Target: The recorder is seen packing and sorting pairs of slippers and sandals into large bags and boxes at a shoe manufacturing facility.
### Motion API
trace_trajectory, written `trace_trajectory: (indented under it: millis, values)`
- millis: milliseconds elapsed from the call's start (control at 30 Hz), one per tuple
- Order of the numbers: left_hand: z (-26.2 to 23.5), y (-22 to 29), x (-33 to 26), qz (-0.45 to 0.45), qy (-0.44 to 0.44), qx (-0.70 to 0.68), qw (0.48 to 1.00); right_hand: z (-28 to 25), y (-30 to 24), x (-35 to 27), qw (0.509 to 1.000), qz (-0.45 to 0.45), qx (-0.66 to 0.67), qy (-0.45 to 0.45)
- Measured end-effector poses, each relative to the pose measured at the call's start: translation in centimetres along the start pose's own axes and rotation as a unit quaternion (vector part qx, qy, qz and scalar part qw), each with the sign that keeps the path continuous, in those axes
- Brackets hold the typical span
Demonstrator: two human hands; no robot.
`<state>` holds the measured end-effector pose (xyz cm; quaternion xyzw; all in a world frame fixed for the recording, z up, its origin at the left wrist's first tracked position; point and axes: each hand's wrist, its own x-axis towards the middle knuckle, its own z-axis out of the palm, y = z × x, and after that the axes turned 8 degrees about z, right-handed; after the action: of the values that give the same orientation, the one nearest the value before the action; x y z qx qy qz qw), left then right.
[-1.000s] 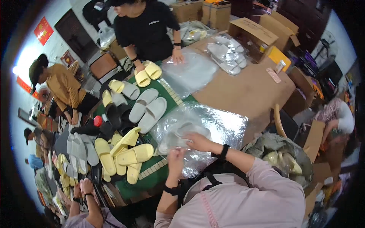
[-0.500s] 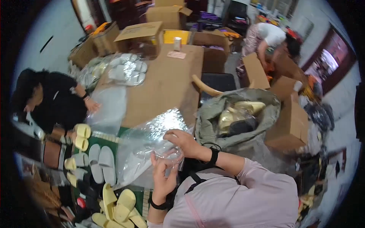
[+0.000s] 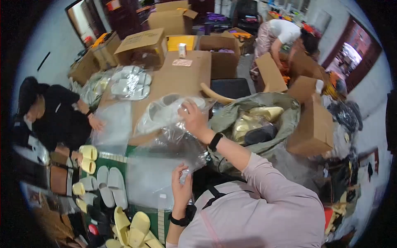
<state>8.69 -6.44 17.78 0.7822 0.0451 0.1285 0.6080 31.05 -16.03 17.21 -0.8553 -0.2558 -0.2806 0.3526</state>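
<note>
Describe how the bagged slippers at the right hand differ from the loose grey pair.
The bagged slippers are inside clear plastic; the loose grey pair is unwrapped. The right hand is on the bagged slippers; no hand touches the loose grey pair. The bagged slippers are over the brown surface, the loose grey pair on the green surface. Both look pale.

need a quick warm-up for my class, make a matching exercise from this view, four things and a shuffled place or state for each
1. right hand
2. pair of grey slippers
3. grey-green sack
4. flat pink item

A. open, with yellow items inside
B. in front of a small white box
C. on the bagged white slippers
D. just left of the flat clear bags

Pairs: 1-C, 2-D, 3-A, 4-B
</note>
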Motion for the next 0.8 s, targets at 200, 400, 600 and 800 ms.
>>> trace_trajectory:
  millis: [200, 400, 600, 800]
  values:
    - [-1.6, -7.6, -2.0, -0.024, 0.029, 0.174, 0.984, 7.0, 1.7, -2.5, 0.971, 0.037, -0.182, -0.152]
    - [-1.2, -12.5, -6.1, -0.298, -0.021, 0.371, 0.879, 11.2, 0.8, -10.8, 0.851, -0.017, -0.106, -0.514]
    - [0.4, -16.1, -9.5, -0.399, 0.068, 0.408, 0.819, 16.2, 2.8, -10.5, 0.894, -0.085, -0.009, -0.439]
    - [2.7, -17.7, -12.3, -0.385, 0.191, 0.442, 0.787, 23.8, 6.6, -7.5, 0.914, -0.113, -0.044, -0.388]
